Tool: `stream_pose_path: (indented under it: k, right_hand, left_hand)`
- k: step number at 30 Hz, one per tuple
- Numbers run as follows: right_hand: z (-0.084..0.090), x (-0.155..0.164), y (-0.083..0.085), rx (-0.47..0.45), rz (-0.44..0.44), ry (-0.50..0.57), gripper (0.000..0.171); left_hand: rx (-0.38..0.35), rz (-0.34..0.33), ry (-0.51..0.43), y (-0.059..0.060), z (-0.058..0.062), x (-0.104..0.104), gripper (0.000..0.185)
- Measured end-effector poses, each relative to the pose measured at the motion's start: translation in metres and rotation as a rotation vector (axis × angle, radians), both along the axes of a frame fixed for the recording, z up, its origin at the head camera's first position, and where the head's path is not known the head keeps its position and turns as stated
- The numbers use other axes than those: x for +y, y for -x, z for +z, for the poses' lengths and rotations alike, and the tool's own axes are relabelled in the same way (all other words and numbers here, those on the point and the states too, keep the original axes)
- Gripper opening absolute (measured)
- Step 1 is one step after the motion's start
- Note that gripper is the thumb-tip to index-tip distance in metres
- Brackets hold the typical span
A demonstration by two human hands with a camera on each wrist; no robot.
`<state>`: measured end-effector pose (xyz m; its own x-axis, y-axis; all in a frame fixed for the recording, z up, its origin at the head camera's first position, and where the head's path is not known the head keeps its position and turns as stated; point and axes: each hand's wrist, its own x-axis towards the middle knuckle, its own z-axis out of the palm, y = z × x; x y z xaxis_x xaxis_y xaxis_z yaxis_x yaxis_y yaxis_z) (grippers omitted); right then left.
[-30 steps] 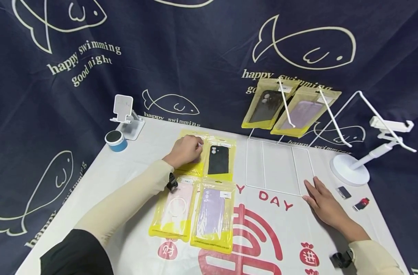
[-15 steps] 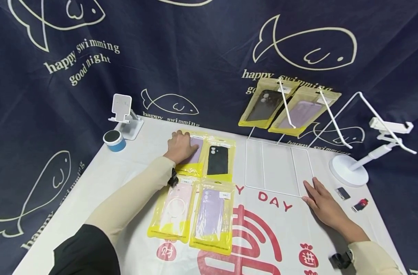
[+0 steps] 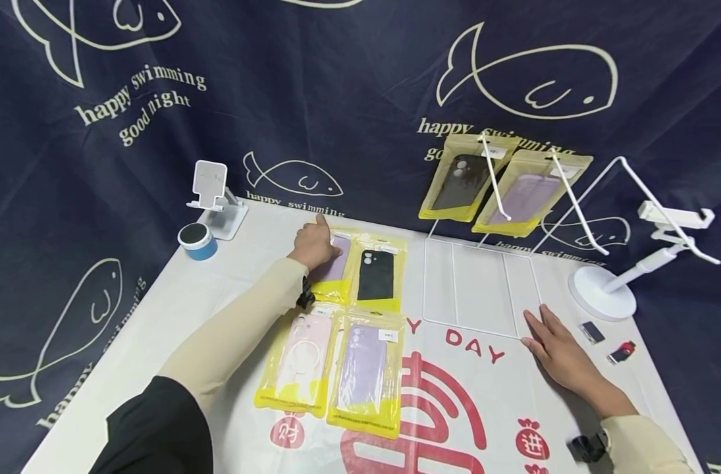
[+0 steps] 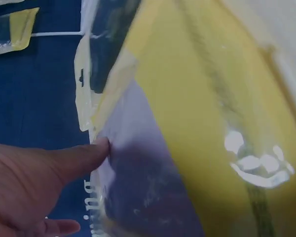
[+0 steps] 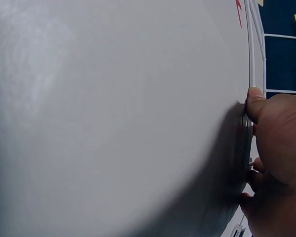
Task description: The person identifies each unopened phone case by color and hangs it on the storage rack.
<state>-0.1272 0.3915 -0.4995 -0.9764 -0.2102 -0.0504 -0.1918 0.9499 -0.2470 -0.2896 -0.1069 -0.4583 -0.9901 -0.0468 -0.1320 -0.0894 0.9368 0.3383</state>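
Note:
At the back left of the group of bagged phone cases, my left hand (image 3: 315, 245) lies over the upper left part of a yellow-edged bag with a purple phone case (image 3: 335, 260). Its thumb (image 4: 96, 152) touches that bag in the left wrist view, and its fingers spread off the bag's far left side. A bagged black case (image 3: 376, 275) is beside it; a pink case (image 3: 299, 359) and another purple case (image 3: 363, 365) lie in front. My right hand (image 3: 564, 352) rests on the table, fingers extended, thumb and fingertips at the front right corner of the white wire rack (image 3: 469, 328).
Two bagged cases, one black (image 3: 463, 181) and one purple (image 3: 526, 197), hang from the rack's prongs. A white stand (image 3: 603, 293), a memory stick (image 3: 621, 352) and a small dark-and-silver piece (image 3: 592, 332) are at right. A phone stand (image 3: 218, 204) and blue speaker (image 3: 198, 242) are back left.
My left hand has shifted left and off the middle of the back purple case, uncovering more of it, and its fingers have spread. The hanging bags sway slightly. My right hand stays put.

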Motion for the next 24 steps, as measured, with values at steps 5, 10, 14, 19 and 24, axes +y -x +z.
stream_pose_path:
  k: [5,10,14,19,24]
  right_hand:
    - [-0.002,0.000,0.000,0.001,-0.002,0.007,0.065]
    - [-0.004,0.000,0.000,0.009,-0.002,0.008,0.065]
    - [-0.003,0.000,0.000,0.013,-0.002,0.002,0.064]
    - [-0.002,0.001,0.000,0.020,-0.003,-0.005,0.064]
    - [-0.003,0.002,0.001,0.017,-0.003,-0.007,0.064]
  left_hand:
    - [-0.005,0.055,-0.133,0.008,-0.005,-0.006,0.109]
    - [-0.009,0.089,-0.179,0.010,-0.002,-0.015,0.104]
    - [-0.031,0.077,-0.199,0.008,0.006,-0.026,0.089]
    - [-0.055,0.032,-0.297,0.007,0.017,-0.040,0.079]
    - [-0.104,0.043,-0.382,0.008,0.023,-0.050,0.079]
